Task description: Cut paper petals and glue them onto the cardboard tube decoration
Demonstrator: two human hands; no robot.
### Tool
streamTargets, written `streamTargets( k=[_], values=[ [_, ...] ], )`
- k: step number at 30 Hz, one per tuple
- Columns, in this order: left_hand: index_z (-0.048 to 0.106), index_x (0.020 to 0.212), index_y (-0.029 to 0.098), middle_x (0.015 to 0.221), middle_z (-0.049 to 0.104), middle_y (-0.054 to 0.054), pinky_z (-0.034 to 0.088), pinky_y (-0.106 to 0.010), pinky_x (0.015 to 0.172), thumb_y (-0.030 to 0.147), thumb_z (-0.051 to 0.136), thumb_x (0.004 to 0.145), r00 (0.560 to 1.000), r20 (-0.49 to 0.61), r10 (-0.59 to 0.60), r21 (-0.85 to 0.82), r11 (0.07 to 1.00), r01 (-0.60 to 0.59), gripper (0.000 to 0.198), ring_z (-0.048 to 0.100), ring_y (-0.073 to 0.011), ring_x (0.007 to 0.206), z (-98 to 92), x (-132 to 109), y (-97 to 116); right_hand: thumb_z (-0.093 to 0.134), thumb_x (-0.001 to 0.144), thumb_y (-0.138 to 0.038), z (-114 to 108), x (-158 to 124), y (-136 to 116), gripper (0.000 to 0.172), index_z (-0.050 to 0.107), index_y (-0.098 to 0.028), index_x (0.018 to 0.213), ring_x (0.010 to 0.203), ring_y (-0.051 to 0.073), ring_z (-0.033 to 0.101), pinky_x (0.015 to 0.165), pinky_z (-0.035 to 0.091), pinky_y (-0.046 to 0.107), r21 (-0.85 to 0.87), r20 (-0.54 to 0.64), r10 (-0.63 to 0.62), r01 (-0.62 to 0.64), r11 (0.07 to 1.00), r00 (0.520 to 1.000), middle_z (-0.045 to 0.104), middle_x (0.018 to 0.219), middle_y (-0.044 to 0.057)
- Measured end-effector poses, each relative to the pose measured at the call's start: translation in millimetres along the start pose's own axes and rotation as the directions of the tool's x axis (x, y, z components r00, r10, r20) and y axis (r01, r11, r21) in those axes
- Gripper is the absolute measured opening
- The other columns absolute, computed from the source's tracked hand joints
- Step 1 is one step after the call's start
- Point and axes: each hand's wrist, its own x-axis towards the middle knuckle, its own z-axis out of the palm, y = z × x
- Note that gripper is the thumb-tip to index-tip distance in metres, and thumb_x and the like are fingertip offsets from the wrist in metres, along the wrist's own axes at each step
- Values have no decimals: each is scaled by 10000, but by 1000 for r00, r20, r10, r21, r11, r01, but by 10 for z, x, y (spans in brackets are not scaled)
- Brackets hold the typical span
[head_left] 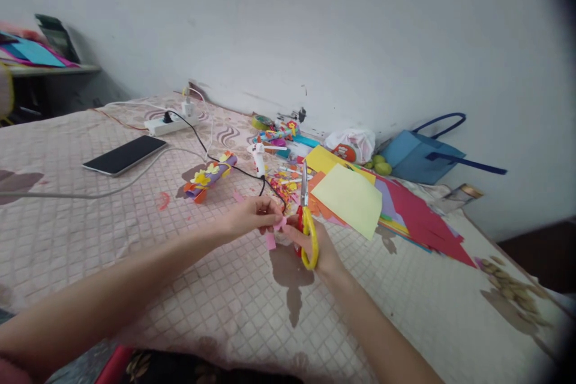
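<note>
My left hand (254, 216) pinches a small piece of pink paper (281, 224) between thumb and fingers. Across from it, my right hand (317, 243) has the scissors (309, 234) with yellow and red handles hooked on it, blades pointing up and away. Its fingertips reach the same pink piece. Just below the hands shows a pink paper strip (270, 241). A purple paper roll (211, 177) with yellow and orange paper flowers lies beyond my left hand. The white glue gun (258, 159) stands past both hands, its black cord trailing over the cloth.
Paper scraps (288, 183) are heaped behind the scissors. Coloured sheets (351, 198) spread to the right, near a blue bag (420, 156) and a white plastic bag (353, 144). On the left lie a phone (126, 155) and a power strip (168, 125) with cables.
</note>
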Motion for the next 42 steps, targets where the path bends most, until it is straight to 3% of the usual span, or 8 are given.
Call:
streamTargets(
  k=[5, 10, 14, 21, 27, 32, 37, 42],
  values=[
    [528, 779, 116, 635, 609, -9, 393, -180, 433, 310, 641, 724, 999, 22, 26, 30, 999, -27, 232, 533, -70, 478, 60, 9, -56, 672, 687, -345, 51, 21, 86, 228, 595, -166, 804, 639, 132, 567, 579, 424, 235, 152, -80, -70, 81, 985, 994, 621, 704, 17],
    [526, 807, 116, 660, 610, -20, 419, -193, 465, 314, 605, 754, 998, -13, 56, 108, 993, -54, 219, 558, -90, 539, 53, -2, -43, 682, 666, -307, 28, 46, 141, 186, 578, -187, 762, 547, 102, 523, 519, 390, 219, 218, -138, -31, 61, 974, 990, 604, 655, -20],
    [530, 801, 126, 715, 617, -29, 442, -210, 532, 313, 572, 779, 981, -48, 189, 273, 947, -169, 193, 569, -99, 606, 99, -44, -20, 668, 672, -319, 19, 55, 136, 171, 578, -180, 711, 526, 99, 500, 501, 370, 221, 198, -165, -54, 87, 976, 985, 579, 615, -24],
    [544, 840, 142, 767, 596, -26, 449, -233, 575, 350, 682, 671, 966, -55, 253, 436, 876, -205, 302, 565, -126, 674, 210, -101, -51, 691, 652, -340, 47, 68, 141, 227, 542, -175, 698, 544, 104, 506, 519, 399, 222, 177, -182, -59, 92, 980, 981, 545, 616, -32],
    [532, 793, 132, 730, 601, -26, 440, -230, 571, 335, 664, 694, 983, -76, 169, 186, 971, -152, 262, 560, -110, 639, 199, -53, -106, 699, 647, -349, 34, 82, 138, 234, 557, -180, 724, 579, 118, 541, 560, 425, 236, 140, -185, -103, 130, 982, 977, 574, 643, -23],
    [528, 788, 118, 681, 628, -32, 456, -240, 570, 352, 688, 668, 998, -29, -63, -128, 990, 59, 308, 585, -105, 577, 121, -15, -68, 709, 632, -330, -11, 86, 100, 236, 554, -187, 737, 566, 122, 553, 540, 420, 234, 157, -137, -96, 117, 981, 986, 589, 622, -28],
    [530, 776, 115, 696, 646, -41, 465, -244, 583, 325, 692, 667, 986, -62, -152, -194, 971, 138, 287, 598, -103, 569, 80, 1, -82, 696, 634, -276, -28, 83, 80, 212, 564, -185, 773, 593, 124, 551, 555, 421, 237, 82, -126, -117, 128, 988, 985, 601, 667, -16],
    [532, 834, 113, 736, 648, -42, 465, -239, 575, 243, 682, 680, 993, -53, -101, -115, 989, 94, 251, 609, -109, 591, 91, -7, -52, 643, 675, -283, 6, 79, 49, 147, 579, -179, 757, 607, 133, 555, 578, 433, 249, 3, -70, -132, 133, 991, 989, 602, 679, 1]
  ],
)
